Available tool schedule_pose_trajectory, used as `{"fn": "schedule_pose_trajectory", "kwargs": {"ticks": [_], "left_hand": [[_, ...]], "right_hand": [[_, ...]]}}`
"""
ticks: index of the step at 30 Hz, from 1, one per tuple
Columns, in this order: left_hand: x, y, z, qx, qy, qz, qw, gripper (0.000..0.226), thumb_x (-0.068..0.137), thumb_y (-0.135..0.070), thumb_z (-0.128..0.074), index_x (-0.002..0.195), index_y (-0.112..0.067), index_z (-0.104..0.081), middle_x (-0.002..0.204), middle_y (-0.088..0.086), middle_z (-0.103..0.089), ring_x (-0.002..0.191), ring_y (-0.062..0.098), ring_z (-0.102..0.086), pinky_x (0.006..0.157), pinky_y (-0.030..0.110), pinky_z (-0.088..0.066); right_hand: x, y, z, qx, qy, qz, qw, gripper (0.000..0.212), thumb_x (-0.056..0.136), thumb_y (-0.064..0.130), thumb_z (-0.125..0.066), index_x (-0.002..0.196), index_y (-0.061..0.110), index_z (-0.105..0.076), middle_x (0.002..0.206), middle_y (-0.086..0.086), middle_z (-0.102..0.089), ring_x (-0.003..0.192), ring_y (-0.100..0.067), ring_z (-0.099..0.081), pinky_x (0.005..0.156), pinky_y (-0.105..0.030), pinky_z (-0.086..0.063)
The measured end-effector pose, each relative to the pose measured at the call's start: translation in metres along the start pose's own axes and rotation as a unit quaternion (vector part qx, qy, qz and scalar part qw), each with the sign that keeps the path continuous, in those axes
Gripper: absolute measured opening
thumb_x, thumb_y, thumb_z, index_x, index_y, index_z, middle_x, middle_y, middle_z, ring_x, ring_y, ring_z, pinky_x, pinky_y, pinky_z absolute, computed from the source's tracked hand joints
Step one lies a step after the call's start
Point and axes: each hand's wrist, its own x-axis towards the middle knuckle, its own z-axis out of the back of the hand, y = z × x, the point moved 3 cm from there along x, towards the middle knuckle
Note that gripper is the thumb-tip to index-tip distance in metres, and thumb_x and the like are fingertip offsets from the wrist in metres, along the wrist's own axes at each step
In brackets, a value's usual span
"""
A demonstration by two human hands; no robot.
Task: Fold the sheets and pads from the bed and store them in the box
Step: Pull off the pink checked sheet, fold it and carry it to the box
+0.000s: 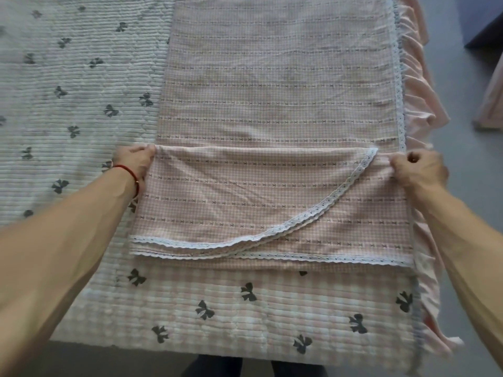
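A pink checked sheet (272,85) with white lace trim lies as a long strip down the right half of the bed. Its near end is folded back over itself, and a lace edge curves across the top layer. My left hand (136,161) pinches the left end of the fold line. My right hand (420,168) grips the right end of the fold at the bed's edge. Under the sheet lies a quilted pad (68,104) printed with dark bows, white on the left and pink checked along the near edge. No box is in view.
A pink ruffled bed skirt (419,85) hangs down the bed's right side. Grey floor (462,131) runs along the right, with a dark blue object (481,20) at the top right and more pink fabric (492,104) at the right edge. My legs show below the bed's near edge.
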Motion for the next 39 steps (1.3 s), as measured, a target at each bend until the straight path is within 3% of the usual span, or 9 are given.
{"fn": "schedule_pose_trajectory", "kwargs": {"ticks": [3,6,9,12,19,25,30,35,39], "left_hand": [[-0.033,-0.01,-0.008,0.219,-0.122,-0.101,0.963,0.024,0.092,-0.035,-0.064,0.091,-0.012,-0.068,0.099,0.011,-0.068,0.1,0.025,-0.064,0.083,0.032,-0.046],[-0.083,-0.004,-0.039,0.375,-0.232,-0.227,0.868,0.059,0.095,-0.036,-0.046,0.144,-0.005,-0.041,0.15,0.025,-0.039,0.139,0.041,-0.037,0.113,0.051,-0.029],[-0.106,0.033,-0.087,0.533,-0.056,-0.388,0.75,0.068,0.097,-0.048,-0.034,0.161,-0.035,-0.014,0.17,0.011,-0.003,0.155,0.038,-0.003,0.12,0.067,0.0],[-0.091,0.051,-0.099,0.551,0.024,-0.356,0.754,0.061,0.097,-0.064,-0.021,0.153,-0.059,0.002,0.169,-0.006,0.015,0.154,0.031,0.019,0.114,0.073,0.011],[-0.071,0.057,-0.03,0.519,-0.031,-0.289,0.804,0.063,0.099,-0.059,-0.016,0.158,-0.049,0.002,0.169,-0.004,0.015,0.154,0.033,0.018,0.109,0.08,0.006],[-0.154,0.104,-0.049,0.521,0.015,-0.385,0.762,0.068,0.097,-0.05,-0.026,0.161,-0.033,-0.016,0.171,0.005,0.007,0.154,0.039,0.013,0.11,0.079,0.008],[-0.143,0.122,-0.044,0.554,0.054,-0.377,0.74,0.071,0.096,-0.055,-0.027,0.162,-0.03,-0.017,0.171,0.007,0.004,0.155,0.039,0.009,0.11,0.08,0.004],[-0.152,0.139,0.011,0.621,0.1,-0.464,0.624,0.093,0.084,-0.071,-0.047,0.158,-0.015,-0.032,0.168,0.02,-0.01,0.153,0.047,-0.008,0.108,0.082,-0.007],[-0.15,0.137,0.037,0.641,0.111,-0.468,0.597,0.103,0.069,-0.036,-0.074,0.16,-0.024,-0.027,0.169,0.015,-0.01,0.154,0.043,-0.012,0.109,0.08,-0.014]], "right_hand": [[-0.019,0.012,-0.008,-0.061,-0.072,0.048,0.994,0.039,0.093,0.037,-0.046,0.115,0.008,-0.06,0.12,-0.021,-0.061,0.111,-0.04,-0.058,0.092,-0.048,-0.046],[-0.064,0.051,-0.031,-0.135,-0.098,0.253,0.953,0.047,0.099,0.03,-0.046,0.143,0.015,-0.044,0.154,-0.014,-0.037,0.141,-0.034,-0.036,0.113,-0.051,-0.029],[-0.091,0.062,-0.089,-0.23,0.089,0.428,0.869,0.066,0.105,0.047,-0.029,0.164,0.022,-0.015,0.172,-0.006,0.006,0.159,-0.029,0.002,0.127,-0.055,0.0],[-0.061,0.035,-0.094,-0.315,0.118,0.361,0.87,0.07,0.1,0.067,0.003,0.162,0.035,0.013,0.17,0.002,0.022,0.156,-0.021,0.023,0.125,-0.054,0.012],[-0.03,-0.006,-0.048,-0.279,0.077,0.226,0.93,0.073,0.098,0.071,0.006,0.159,0.035,0.022,0.168,0.004,0.027,0.155,-0.021,0.025,0.123,-0.064,0.006],[-0.151,0.04,-0.1,-0.243,0.115,0.421,0.866,0.072,0.102,0.059,-0.017,0.165,0.027,-0.004,0.173,-0.006,0.006,0.159,-0.029,0.007,0.123,-0.066,0.005],[-0.13,-0.022,-0.094,-0.3,0.121,0.366,0.872,0.069,0.103,0.066,-0.009,0.163,0.036,0.004,0.172,0.006,0.012,0.158,-0.017,0.013,0.124,-0.062,0.006],[-0.102,-0.072,-0.038,-0.29,0.15,0.312,0.892,0.074,0.099,0.071,-0.004,0.164,0.035,0.002,0.171,0.01,0.013,0.157,-0.014,0.017,0.123,-0.062,0.007],[-0.134,-0.077,-0.019,-0.327,0.13,0.491,0.797,0.089,0.09,0.069,-0.04,0.164,0.022,-0.022,0.172,-0.009,-0.011,0.158,-0.03,-0.011,0.12,-0.071,-0.011]]}}
